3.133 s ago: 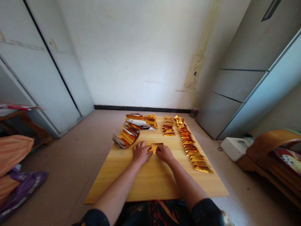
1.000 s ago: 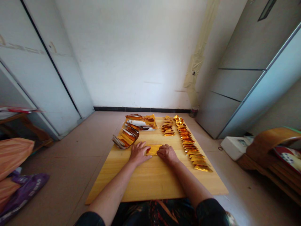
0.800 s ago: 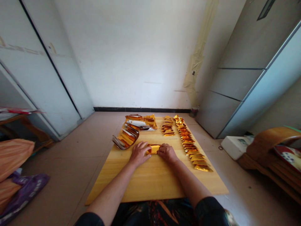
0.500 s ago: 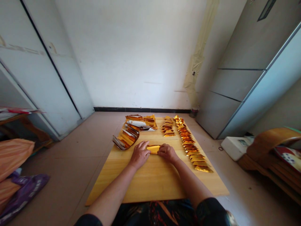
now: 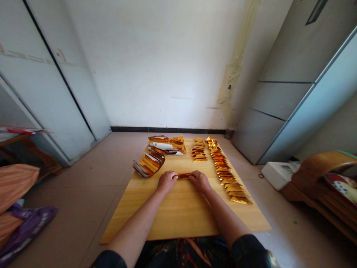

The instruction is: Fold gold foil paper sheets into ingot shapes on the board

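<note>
A narrow strip of folded gold foil paper [image 5: 183,176] lies across the middle of the wooden table [image 5: 178,212]. My left hand [image 5: 167,181] is closed on its left end, and my right hand [image 5: 200,181] grips the right end, fingers curled. The fingertips hide both ends of the strip. To the left lie curled gold foil sheets [image 5: 152,162], some showing white backs. Beyond my right hand is a short row of folded gold paper pieces [image 5: 199,150]. A longer row of folded gold pieces [image 5: 227,175] runs along the table's right side.
Behind the curled sheets lies another pile of gold and white paper [image 5: 167,144]. A grey refrigerator [image 5: 276,93] stands at the right, with a white box [image 5: 279,174] and a wooden chair [image 5: 315,178] nearby. Orange and purple bags [image 5: 25,227] sit on the floor at left.
The gold foil paper between my hands has become narrower and darker, its bright flat face no longer showing. My left fingers have curled in from a flatter spread.
</note>
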The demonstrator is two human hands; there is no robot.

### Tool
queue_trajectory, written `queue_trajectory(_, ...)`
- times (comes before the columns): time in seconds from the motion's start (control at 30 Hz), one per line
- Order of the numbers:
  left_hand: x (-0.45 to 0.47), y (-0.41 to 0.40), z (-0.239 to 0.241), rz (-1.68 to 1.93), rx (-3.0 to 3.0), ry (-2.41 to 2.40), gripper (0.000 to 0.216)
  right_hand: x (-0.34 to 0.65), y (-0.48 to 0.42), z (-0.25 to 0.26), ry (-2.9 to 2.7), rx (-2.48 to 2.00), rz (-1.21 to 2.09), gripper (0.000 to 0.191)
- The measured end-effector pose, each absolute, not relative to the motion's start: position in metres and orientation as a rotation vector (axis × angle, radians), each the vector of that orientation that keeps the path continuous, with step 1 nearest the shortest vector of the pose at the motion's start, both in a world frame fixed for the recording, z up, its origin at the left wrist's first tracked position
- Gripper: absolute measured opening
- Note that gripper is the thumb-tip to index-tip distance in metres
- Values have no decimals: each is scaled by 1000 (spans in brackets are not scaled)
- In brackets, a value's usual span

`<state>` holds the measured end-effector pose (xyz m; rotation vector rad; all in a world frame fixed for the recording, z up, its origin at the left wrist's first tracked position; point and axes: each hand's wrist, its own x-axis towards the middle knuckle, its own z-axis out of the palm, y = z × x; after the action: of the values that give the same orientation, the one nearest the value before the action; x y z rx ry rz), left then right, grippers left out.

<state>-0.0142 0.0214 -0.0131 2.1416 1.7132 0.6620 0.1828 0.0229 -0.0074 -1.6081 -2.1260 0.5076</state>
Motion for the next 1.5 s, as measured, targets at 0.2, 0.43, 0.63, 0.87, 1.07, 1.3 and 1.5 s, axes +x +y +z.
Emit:
queue_trajectory(0.2, -6, 23, -9, 605, 2051, 1844, 28, 173, 28, -10, -1969, -1796, 458, 26)
queue_trajectory(0.43, 0, 21, -12, 513, 2150, 1990, 29, 166, 30, -3, -2053, -1938, 359, 30)
queue_trajectory(0.63, 2, 22, -14, 423, 2222, 2038, 30, 160, 27, 1, -2072, -1998, 281, 26)
queue_trajectory(0.87, 4, 20, -14, 380, 2266, 2079, 28, 157, 27, 6, -2059, -2071, 296, 25)
queue_trajectory(1.07, 6, 19, -12, 383, 2264, 2116, 24, 157, 28, 5, -2052, -2073, 300, 24)
queue_trajectory(1.3, 5, 16, -11, 404, 2245, 2135, 21, 159, 30, -2, -2054, -2040, 245, 21)
queue_trajectory(1.5, 4, 15, -14, 403, 2304, 2145, 18, 159, 24, -6, -2142, -1989, 62, 21)
